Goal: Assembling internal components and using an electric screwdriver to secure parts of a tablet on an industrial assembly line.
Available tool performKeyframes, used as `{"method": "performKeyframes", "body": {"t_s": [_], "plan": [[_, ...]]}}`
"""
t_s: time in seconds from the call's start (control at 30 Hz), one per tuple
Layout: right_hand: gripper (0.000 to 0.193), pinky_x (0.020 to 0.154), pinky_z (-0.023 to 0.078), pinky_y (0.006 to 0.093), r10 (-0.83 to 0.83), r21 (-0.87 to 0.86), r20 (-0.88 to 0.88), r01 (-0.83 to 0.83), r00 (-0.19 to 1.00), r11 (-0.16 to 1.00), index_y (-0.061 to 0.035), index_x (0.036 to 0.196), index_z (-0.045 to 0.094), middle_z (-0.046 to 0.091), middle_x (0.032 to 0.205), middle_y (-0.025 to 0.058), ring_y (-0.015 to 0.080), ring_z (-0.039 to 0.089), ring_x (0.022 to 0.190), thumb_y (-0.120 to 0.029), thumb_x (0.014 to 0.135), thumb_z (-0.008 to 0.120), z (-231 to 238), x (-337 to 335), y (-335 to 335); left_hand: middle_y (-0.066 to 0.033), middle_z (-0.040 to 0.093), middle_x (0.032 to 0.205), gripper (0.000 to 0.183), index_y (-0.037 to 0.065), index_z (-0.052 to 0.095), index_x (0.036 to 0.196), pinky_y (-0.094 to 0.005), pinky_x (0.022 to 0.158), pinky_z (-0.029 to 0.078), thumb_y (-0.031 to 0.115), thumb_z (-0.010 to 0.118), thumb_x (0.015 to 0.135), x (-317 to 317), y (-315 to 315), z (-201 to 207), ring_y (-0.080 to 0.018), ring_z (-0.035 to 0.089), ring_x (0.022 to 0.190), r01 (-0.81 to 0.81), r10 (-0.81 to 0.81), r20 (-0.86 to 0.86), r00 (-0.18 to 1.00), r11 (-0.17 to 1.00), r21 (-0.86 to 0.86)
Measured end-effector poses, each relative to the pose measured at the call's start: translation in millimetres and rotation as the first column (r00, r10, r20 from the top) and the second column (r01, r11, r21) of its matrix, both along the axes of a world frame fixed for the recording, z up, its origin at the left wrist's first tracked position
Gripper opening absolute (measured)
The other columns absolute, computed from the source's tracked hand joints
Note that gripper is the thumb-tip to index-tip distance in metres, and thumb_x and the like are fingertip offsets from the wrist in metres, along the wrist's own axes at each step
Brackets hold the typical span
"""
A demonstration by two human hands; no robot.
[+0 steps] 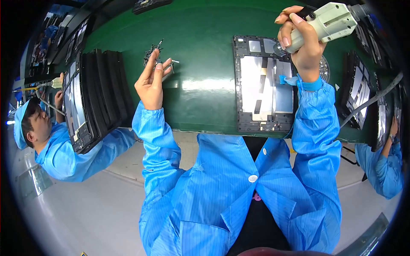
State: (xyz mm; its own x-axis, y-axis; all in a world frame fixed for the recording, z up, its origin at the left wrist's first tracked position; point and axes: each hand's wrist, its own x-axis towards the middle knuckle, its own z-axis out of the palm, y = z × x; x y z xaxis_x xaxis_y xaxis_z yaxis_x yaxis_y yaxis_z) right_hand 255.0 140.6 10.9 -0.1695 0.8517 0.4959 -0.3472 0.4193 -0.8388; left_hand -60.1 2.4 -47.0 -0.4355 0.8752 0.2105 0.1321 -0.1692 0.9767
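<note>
Coat (209, 179) nearest, right hand (306, 50) grips driver (326, 24) over panel (252, 81) at bench's (196, 38) near edge, probably screwing, next needing steady aim; whether left hand (151, 85) grasps, I cannot tell.

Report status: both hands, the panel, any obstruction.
Left hand at small dark parts, grip unclear. Right hand gripping pale power tool. Panel flat on green bench, tool's head near upper right; blue wrist strap hides part.

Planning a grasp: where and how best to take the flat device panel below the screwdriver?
Likely by its left black rim, coming from the person's left: the panel lies flat with that long edge exposed, while the right hand and power screwdriver crowd its upper right.
</note>
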Motion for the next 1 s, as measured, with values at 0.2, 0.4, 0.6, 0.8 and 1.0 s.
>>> {"method": "performKeyframes", "body": {"t_s": [0.2,0.4,0.6,0.8,1.0], "plan": [[0.027,0.048,0.044,0.0284,0.001,-0.012,-0.003,-0.001,1.000,1.000,0.0062,0.107,0.060,0.066,0.086,0.0185,0.0114,0.051,0.051,-0.015,0.093,0.050,-1.2,-0.1,-2.0,-0.0175,0.046,0.148,0.049,0.001,0.043,0.145,-0.0284,0.082,0.059,0.002,0.056,0.098,-5.3,-1.0,-3.2,-0.0313,0.067,0.109,0.004,-0.004,0.004,1.000,1.000,0.017],[0.026,0.048,0.044,0.0284,0.020,-0.001,-0.009,-0.020,1.000,1.000,0.0058,0.106,0.060,0.066,0.085,0.0181,0.0112,0.052,0.051,-0.014,0.093,0.051,0.3,0.4,-4.0,-0.0192,0.046,0.147,0.049,-0.001,0.044,0.144,-0.0305,0.082,0.060,0.000,0.057,0.097,-4.6,0.0,-7.6,-0.0322,0.067,0.108,0.020,-0.021,0.023,1.000,0.999,0.044],[0.019,0.044,0.046,0.0268,-0.001,-0.166,-0.118,-0.018,0.993,0.986,0.0035,0.104,0.058,0.064,0.078,0.0156,0.0143,0.052,0.045,-0.011,0.093,0.055,8.8,-9.8,-17.8,-0.0206,0.054,0.139,0.044,-0.004,0.049,0.139,-0.0330,0.089,0.058,-0.002,0.057,0.097,0.4,1.3,-6.6,-0.0286,0.066,0.109,0.016,-0.016,0.041,0.999,1.000,0.002],[0.019,0.044,0.047,0.0266,-0.032,-0.153,-0.106,0.016,0.994,0.988,0.0033,0.105,0.057,0.064,0.076,0.0147,0.0141,0.052,0.045,-0.011,0.093,0.055,7.7,-9.4,-17.5,-0.0161,0.070,0.114,0.028,0.004,0.068,0.122,-0.0315,0.093,0.050,0.006,0.064,0.094,-25.0,4.2,-11.5,-0.0216,0.066,0.105,-0.187,0.202,-0.464,0.862,0.979,0.080],[0.020,0.044,0.047,0.0267,-0.045,-0.169,-0.109,0.026,0.993,0.985,0.0032,0.105,0.057,0.064,0.075,0.0142,0.0137,0.052,0.044,-0.012,0.092,0.056,9.8,-8.3,-19.6,-0.0028,0.059,0.117,0.024,0.027,0.075,0.111,-0.0458,0.101,0.033,0.028,0.072,0.088,-32.6,-4.6,-7.3,-0.0275,0.049,0.117,-0.334,0.192,-0.919,0.345,0.940,0.071]]}}
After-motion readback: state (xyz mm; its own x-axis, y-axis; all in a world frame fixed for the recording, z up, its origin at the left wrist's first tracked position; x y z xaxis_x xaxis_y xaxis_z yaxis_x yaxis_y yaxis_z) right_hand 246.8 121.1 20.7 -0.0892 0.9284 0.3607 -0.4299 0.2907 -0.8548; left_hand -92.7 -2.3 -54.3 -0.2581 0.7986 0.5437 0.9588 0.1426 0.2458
